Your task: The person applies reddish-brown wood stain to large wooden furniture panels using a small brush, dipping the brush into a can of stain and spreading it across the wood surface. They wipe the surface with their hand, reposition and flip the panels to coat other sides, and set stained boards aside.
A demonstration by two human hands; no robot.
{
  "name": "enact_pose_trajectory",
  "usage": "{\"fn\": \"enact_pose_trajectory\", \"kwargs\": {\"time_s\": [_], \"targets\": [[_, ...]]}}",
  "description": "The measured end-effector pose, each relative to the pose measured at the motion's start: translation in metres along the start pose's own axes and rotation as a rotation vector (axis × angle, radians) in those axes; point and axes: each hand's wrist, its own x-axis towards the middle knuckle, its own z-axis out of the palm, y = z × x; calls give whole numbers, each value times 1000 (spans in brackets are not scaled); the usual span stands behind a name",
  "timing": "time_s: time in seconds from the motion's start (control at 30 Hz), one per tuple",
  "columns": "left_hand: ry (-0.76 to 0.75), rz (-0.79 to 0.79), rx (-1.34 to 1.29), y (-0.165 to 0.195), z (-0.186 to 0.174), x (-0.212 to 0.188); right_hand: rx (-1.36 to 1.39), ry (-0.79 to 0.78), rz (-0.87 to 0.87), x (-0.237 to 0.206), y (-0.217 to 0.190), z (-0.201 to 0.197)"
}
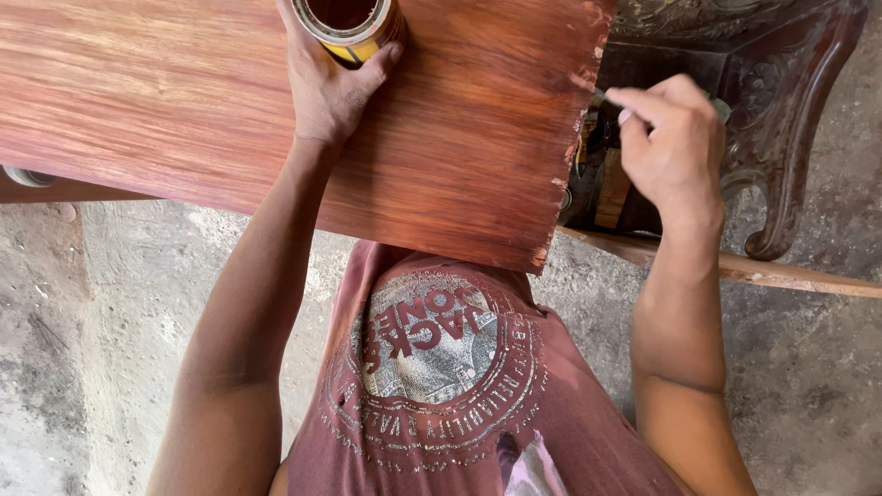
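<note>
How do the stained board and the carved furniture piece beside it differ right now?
The stained board is flat, smooth and bright reddish with streaky grain; the carved furniture piece is dark brown, ornate and curved at the leg. The left hand holds an open can on the board, while the right hand holds a small brush over the gap beside the carved piece. Both are wood.

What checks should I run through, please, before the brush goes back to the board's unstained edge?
1. Tin steadied: ok, left hand grips it on the board.
2. Tin open: ok, no lid on it.
3. Stain left in tin: cannot tell, inside is dark.
4. Brush held: ok, right hand pinches it beyond the board's right edge.
5. Bristles loaded: cannot tell, mostly hidden by the fingers.
6. Edge coverage: not ok, pale ragged patches remain along the right edge.
</note>
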Motion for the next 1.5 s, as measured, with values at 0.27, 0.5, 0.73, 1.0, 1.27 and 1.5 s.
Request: {"fn": "enact_pose_trajectory", "kwargs": {"time_s": [0.27,0.5,0.73,1.0,1.27,1.5], "targets": [[10,-7,-27,2,1,0,-36,56,-63,20,0,13],[3,-35,-6,0,2,-3,35,-9,-47,-1,0,3],[-16,-63,-98,-2,0,-4,194,-47,64,-40,-21,-17],[-1,-115,-102,9,0,-1,295,-43,45,-65,-26,0],[53,-15,147,-21,-5,5,248,38,90,-76,-48,14],[-46,-150,-622,-37,-4,-9,270,104,58,-93,-73,40]]}}
